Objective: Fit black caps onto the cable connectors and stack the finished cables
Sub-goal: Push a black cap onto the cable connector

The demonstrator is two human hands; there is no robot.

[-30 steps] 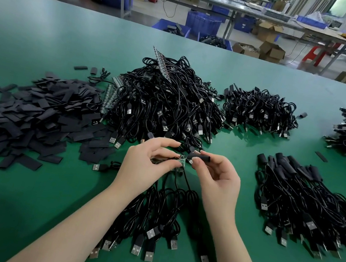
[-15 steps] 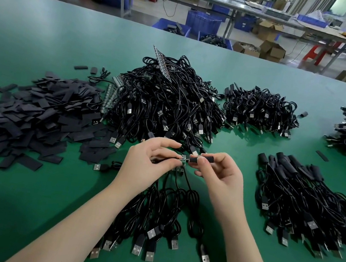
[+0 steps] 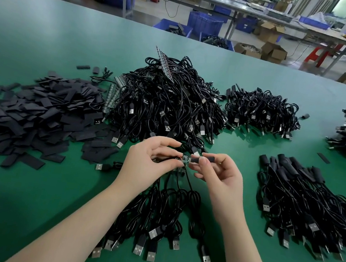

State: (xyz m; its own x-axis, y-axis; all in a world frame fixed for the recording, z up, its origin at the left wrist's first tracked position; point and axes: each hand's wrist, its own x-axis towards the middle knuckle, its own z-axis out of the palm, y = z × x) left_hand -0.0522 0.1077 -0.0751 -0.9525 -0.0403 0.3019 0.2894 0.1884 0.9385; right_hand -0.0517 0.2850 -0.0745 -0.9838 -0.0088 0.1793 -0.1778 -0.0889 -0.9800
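Two hands: right hand (image 3: 221,181) pinches black cap (image 3: 202,160); no writing legible.

1. The left hand (image 3: 147,163) pinched a small green connector board (image 3: 185,159) at the end of a cable, above the green counter (image 3: 6,194).
2. The right hand (image 3: 221,178) pinched a black cap (image 3: 202,160) in its fingers (image 3: 204,162), the cap's open end just beside the board.
3. A bunch of cables (image 3: 167,210) hung below the hands, their USB plugs lying on the counter.
4. Loose black caps (image 3: 31,115) were heaped to the left, a large tangle of cables (image 3: 167,106) behind the hands, and capped cables (image 3: 307,205) to the right.
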